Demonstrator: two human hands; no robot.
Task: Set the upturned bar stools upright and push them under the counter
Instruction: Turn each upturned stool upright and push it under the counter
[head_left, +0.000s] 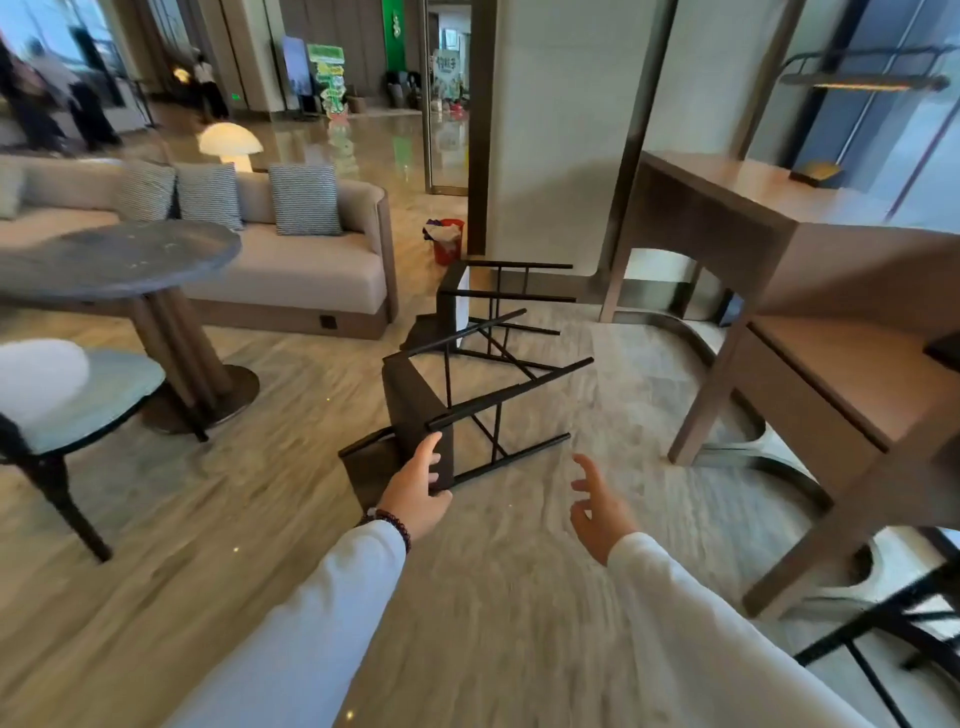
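Two dark bar stools lie on their sides on the floor, black legs pointing right toward the counter. The near stool (415, 410) has a brown padded seat; my left hand (418, 491) grips the lower edge of that seat, thumb under and fingers on its underside. My right hand (597, 506) hovers open over the floor, a little right of the near stool's lowest leg, touching nothing. The far stool (457, 304) lies just behind it. The brown wooden counter (769, 208) stands at the right, its lower shelf (852, 384) nearer to me.
A beige sofa (291, 270) with striped cushions and a round dark table (119, 260) stand at the left. A small side table (78, 400) is nearer left. A red bucket (448, 244) sits by the pillar. Another stool's black legs (883, 634) show at lower right. People stand far back left.
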